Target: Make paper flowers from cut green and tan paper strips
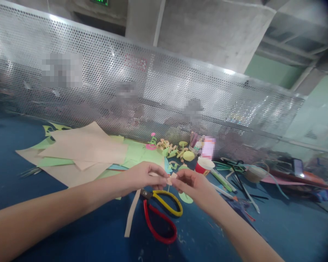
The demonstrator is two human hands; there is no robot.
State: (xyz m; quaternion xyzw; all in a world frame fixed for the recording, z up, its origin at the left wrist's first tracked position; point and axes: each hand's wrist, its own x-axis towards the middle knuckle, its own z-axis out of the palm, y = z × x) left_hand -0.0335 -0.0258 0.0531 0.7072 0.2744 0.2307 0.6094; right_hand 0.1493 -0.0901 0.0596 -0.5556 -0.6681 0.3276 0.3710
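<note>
Over the blue table, my left hand [150,176] and my right hand [191,185] meet, fingertips pinching a small pale pink paper piece [170,179] between them. A thin light stem seems to hang under it. Just below lies a pair of scissors, with one yellow handle [177,207] and one red handle [160,238]; its blades are mostly hidden by my left hand. A narrow pale paper strip [131,218] runs down left of the scissors, its upper end behind my left hand. A round light green paper piece [186,196] lies partly behind my right hand.
Pink paper sheets [84,145] and green sheets [142,153] pile up at left. Several small paper flowers [168,145] stand near a red and white paper cup [204,165]. Pipe cleaners and sticks [243,185] scatter at right. A perforated metal screen [98,76] borders the back.
</note>
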